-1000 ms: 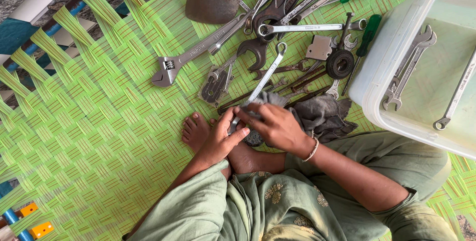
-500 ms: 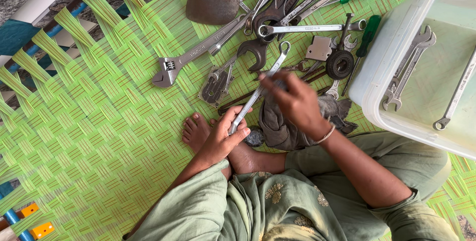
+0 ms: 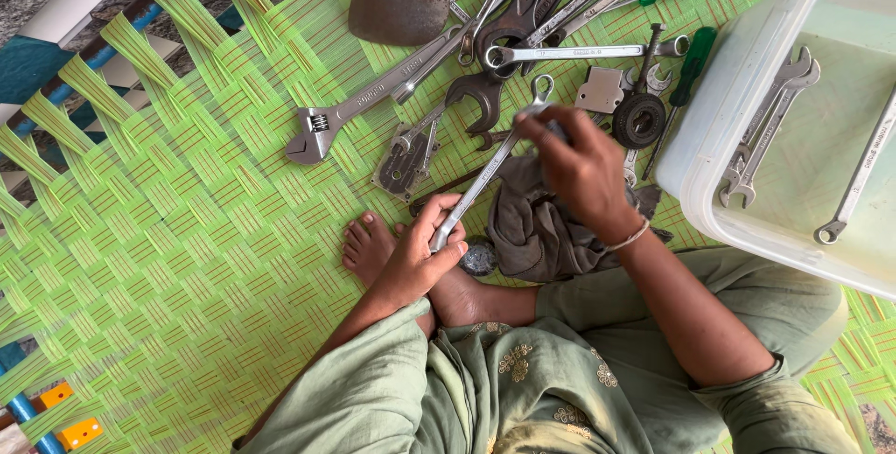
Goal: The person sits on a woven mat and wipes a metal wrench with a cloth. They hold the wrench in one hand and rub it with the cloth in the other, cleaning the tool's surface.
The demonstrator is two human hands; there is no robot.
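On the green woven mat [image 3: 187, 258], an adjustable wrench [image 3: 359, 104] lies toward the far edge. The left hand [image 3: 420, 253] has its fingers clamped on the lower end of a combination spanner [image 3: 490, 167]. The right hand [image 3: 583, 169] pinches a grey rag [image 3: 537, 225] around its upper shaft. A white plastic tub [image 3: 737, 137] sits at the right edge.

No labels, signs or screens anywhere; only a white plastic tub [image 3: 737, 127] at right, rounded rectangle, holding a few wrenches [image 3: 767, 133].
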